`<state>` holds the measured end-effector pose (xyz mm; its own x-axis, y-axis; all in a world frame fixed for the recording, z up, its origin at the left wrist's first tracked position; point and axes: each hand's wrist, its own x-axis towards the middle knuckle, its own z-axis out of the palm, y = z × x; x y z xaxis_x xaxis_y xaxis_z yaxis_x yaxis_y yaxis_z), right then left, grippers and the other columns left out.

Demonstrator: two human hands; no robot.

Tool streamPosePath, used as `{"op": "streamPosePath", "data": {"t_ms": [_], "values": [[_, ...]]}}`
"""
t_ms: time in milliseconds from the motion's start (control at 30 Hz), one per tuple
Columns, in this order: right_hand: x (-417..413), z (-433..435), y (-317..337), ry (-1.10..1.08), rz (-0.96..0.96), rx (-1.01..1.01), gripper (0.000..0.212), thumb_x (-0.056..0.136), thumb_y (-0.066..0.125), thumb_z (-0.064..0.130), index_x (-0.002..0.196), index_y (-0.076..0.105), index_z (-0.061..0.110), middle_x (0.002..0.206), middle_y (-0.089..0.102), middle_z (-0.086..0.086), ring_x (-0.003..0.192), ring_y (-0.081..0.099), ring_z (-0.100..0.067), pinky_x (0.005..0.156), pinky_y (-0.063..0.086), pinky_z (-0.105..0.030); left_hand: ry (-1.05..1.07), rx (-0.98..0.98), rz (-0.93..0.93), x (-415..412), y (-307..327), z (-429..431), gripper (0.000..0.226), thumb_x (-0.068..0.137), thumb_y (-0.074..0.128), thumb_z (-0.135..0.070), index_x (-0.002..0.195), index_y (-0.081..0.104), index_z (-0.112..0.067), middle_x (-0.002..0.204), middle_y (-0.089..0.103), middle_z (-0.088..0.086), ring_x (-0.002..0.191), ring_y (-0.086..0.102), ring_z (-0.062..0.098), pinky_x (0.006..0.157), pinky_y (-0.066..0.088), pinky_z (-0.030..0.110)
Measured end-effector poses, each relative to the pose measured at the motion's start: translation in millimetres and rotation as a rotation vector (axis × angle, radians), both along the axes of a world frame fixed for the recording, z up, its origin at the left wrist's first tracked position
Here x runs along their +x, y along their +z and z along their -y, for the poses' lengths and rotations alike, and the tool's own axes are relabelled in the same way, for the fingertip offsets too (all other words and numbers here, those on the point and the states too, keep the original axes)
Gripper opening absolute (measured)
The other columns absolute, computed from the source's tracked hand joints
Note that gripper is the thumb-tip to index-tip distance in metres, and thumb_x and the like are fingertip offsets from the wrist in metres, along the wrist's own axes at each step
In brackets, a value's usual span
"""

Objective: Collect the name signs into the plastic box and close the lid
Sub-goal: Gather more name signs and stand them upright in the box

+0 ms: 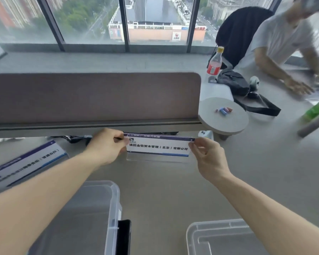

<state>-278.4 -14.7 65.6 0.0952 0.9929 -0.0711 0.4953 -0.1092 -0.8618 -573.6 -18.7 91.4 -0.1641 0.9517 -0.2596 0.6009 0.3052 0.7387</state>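
Both hands grip one name sign: the left hand (108,144) is curled closed over the left end of the clear acrylic name sign with a white and dark blue printed card (157,146), thumb and fingers pinched on its edge, while the right hand (209,157) pinches the right end between thumb and forefinger, the other fingers loosely bent beneath. The sign stands upright, just in front of the brownish fabric desk divider (94,96), with its clear base at or just above the grey desk surface (173,184); contact with the desk cannot be told. A second white and blue name sign (26,162) lies tilted on the desk to the left, well apart from the hands. Nearer the camera, the translucent plastic box (110,208) sits below the left forearm, and its clear plastic lid (219,236) lies separately at the lower right. To the right, a round grey stand (223,116) carries a few small coloured pieces, near a clear bottle with a red label (215,63) and a black bag (234,83). Another person in a white shirt (280,39) leans on the far right of the desk.
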Motion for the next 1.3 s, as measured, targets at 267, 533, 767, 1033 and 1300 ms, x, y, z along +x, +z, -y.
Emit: {"op": "streamPosePath", "data": {"t_ms": [267,533,767,1033,1300], "values": [[-26,35,146,-0.019,-0.268,0.153,0.01,0.096,0.063,0.038,0.09,0.066,0.031,0.09,0.071,0.015,0.088,0.069,-0.009,0.084,0.06,-0.044,-0.017,0.18,-0.017,-11,162,48,0.026,0.094,0.065,-0.043,0.079,0.071,-0.023,0.084,0.078,-0.004,0.089,0.076,0.021,0.091,0.058,0.047],[-37,92,279,0.012,-0.281,0.336,0.008,0.092,0.065,0.044,0.085,0.067,0.04,0.079,0.069,0.02,0.081,0.067,-0.011,0.089,0.058,-0.055,-0.212,0.609,-0.482,13,319,110,0.071,0.084,0.08,-0.033,0.145,0.045,-0.021,0.145,0.055,0.009,0.134,0.051,0.026,0.11,0.038,0.036],[-45,148,327,0.087,-0.227,0.447,0.003,0.095,0.065,0.037,0.095,0.068,0.036,0.099,0.074,0.017,0.1,0.07,-0.005,0.093,0.058,-0.037,-0.459,0.514,-0.627,35,373,171,0.032,0.097,0.066,-0.024,0.128,0.067,-0.021,0.122,0.073,0.001,0.106,0.069,0.017,0.091,0.048,0.024],[-85,215,274,0.118,-0.705,-0.094,0.068,0.092,0.07,0.033,0.15,0.036,0.023,0.146,0.052,-0.003,0.13,0.055,-0.02,0.103,0.053,-0.046,-0.224,0.433,-0.378,22,350,237,0.019,0.092,0.072,-0.02,0.11,0.078,-0.023,0.097,0.08,-0.006,0.076,0.072,0.0,0.067,0.05,0.012],[-168,262,199,0.227,-0.803,-0.327,0.048,0.102,0.055,0.016,0.143,0.033,0.03,0.114,0.073,-0.006,0.088,0.076,-0.019,0.069,0.064,-0.041,0.009,0.212,-0.335,-29,266,286,0.017,0.083,0.072,-0.029,0.098,0.08,-0.025,0.086,0.08,-0.007,0.086,0.075,0.01,0.084,0.059,0.035]]}}
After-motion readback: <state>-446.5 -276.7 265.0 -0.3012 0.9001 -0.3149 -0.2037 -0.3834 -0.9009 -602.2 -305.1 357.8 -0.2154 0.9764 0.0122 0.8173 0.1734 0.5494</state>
